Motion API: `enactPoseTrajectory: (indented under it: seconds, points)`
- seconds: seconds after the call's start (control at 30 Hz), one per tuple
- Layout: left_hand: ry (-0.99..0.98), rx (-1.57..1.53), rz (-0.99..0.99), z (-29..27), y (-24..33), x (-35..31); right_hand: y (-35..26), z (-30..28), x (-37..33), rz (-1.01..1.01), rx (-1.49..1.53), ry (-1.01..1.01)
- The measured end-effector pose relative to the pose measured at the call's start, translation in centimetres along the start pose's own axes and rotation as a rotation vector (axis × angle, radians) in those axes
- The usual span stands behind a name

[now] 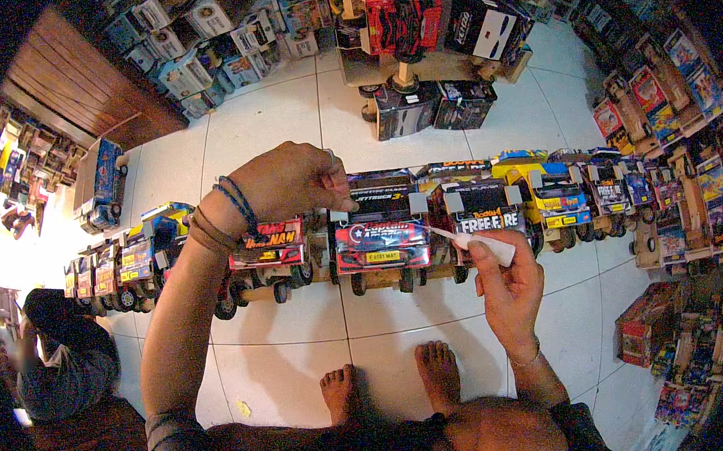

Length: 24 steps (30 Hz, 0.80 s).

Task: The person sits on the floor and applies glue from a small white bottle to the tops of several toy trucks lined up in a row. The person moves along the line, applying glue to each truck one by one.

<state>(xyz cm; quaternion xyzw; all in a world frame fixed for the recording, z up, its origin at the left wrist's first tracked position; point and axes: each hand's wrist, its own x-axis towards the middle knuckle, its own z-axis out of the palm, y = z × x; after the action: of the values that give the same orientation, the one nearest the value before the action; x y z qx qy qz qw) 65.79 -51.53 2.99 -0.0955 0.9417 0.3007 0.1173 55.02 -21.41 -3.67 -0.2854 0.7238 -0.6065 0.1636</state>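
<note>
A row of toy trucks with printed fronts stands across the tiled floor before me. My left hand reaches over the row, its fingers pinched at the upper left corner of a red and blue toy truck. Whatever those fingertips hold is too hidden to make out. In my right hand is a small white squeeze bottle, its thin nozzle pointing up and left toward that truck's right side. Small white squares stick out at the front corners of several trucks. Right of the bottle stands a yellow and blue toy truck.
Boxy toy trucks crowd the right side. Beyond the row are black boxy toys and a red one. A blue toy truck stands near a brown wooden panel. Another person sits at the left.
</note>
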Motion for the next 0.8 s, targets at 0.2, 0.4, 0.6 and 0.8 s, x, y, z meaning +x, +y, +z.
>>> enactPoseTrajectory:
  seconds: [0.2,0.4,0.6,0.8]
  points:
    - [-0.005,-0.01,-0.008,-0.1,0.1,0.0,0.1,0.1,0.2,-0.055,-0.025,0.02]
    - [-0.01,-0.057,-0.011,0.0,0.1,-0.1,0.0,-0.4,0.3,-0.123,-0.126,0.024]
    - [0.005,-0.044,0.028,0.0,-0.1,-0.1,0.1,-0.2,0.3,-0.135,-0.114,0.026]
    - [0.023,-0.089,-0.006,0.1,-0.1,-0.3,-0.3,-0.9,0.3,-0.066,-0.071,0.024]
